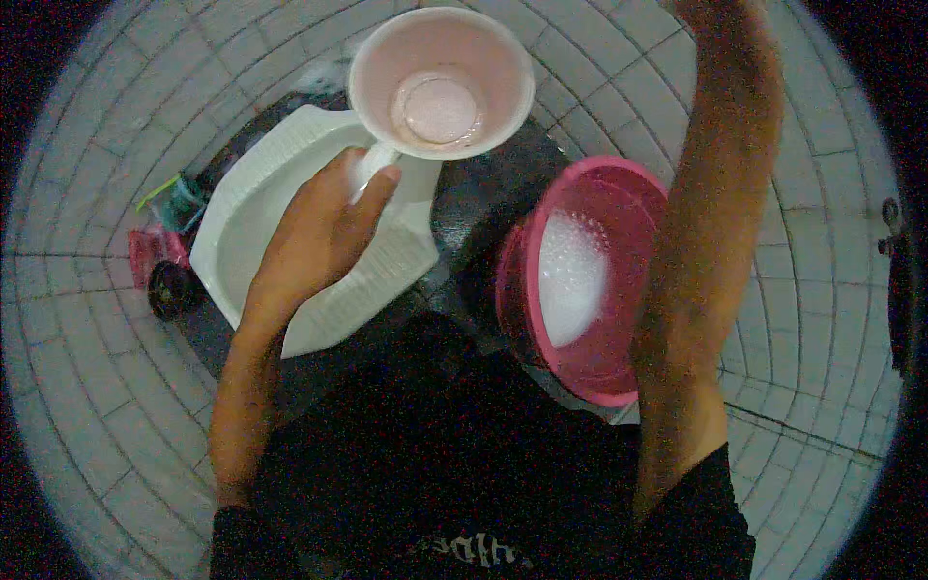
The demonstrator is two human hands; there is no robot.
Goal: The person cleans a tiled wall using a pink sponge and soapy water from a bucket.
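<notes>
My left hand (324, 227) is closed round the handle of a pale water dipper (362, 77), its thumb along the handle. The dipper hangs tilted over the far edge of a white squat toilet (237, 217), its open mouth facing me. A little clear liquid seems to lie at its bottom. My right forearm (710, 203) reaches far ahead, passing over the right side of a pink basin (604, 377). White suds (575, 280) fill part of that basin. At the top edge only the start of my right hand shows; its fingers are cut off.
Dark tiles (474, 198) surround the toilet, with pale tiled walls (87, 329) beyond. Left of the toilet sit a pink packet (155, 253), a teal packet (179, 208) and a round black object (172, 290). Something dark (899, 290) hangs at the far right.
</notes>
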